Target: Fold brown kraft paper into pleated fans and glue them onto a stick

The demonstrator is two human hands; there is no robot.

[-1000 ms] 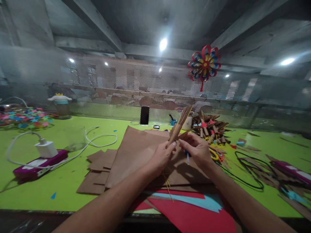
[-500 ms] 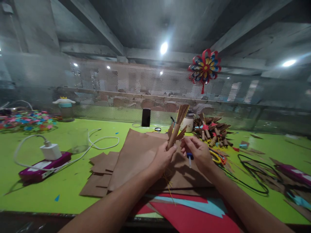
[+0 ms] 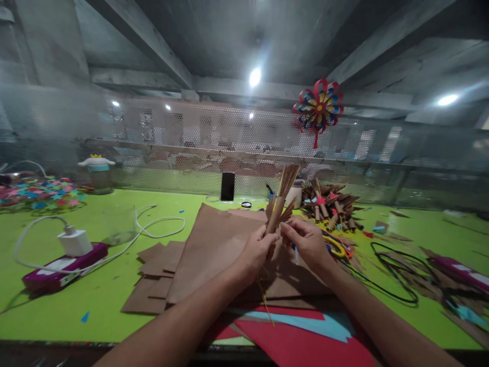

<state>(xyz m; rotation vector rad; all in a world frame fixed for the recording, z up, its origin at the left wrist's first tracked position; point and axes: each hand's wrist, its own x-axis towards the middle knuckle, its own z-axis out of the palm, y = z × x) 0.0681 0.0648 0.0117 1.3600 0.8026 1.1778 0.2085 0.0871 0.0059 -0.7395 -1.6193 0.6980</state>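
Note:
My left hand (image 3: pixel 256 251) is closed around the lower end of a rolled brown paper tube (image 3: pixel 275 214), held tilted over brown sheets. Pleated paper fans (image 3: pixel 290 179) spread from the tube's top and sides, and thin yellow strings (image 3: pixel 263 295) hang below the hand. My right hand (image 3: pixel 304 240) is closed, thumb and forefinger pinched close beside the right-hand pleats. Under its palm shows a small blue tool with a whitish stick (image 3: pixel 296 254) pointing down, mostly hidden by the fingers. Whether the fingertips touch the pleats I cannot tell.
Brown paper sheets (image 3: pixel 214 250) lie under my hands, with red paper (image 3: pixel 301 339) in front. A pile of similar paper pieces (image 3: pixel 336 204) sits right, near a black cable (image 3: pixel 397 290). A purple power strip (image 3: pixel 64 267) and clear cup (image 3: pixel 121 227) stand left.
My right hand has moved slightly left, nearer the tube, and now hides more of the blue tool. The left hand keeps its grip on the tube. The view has shifted a little.

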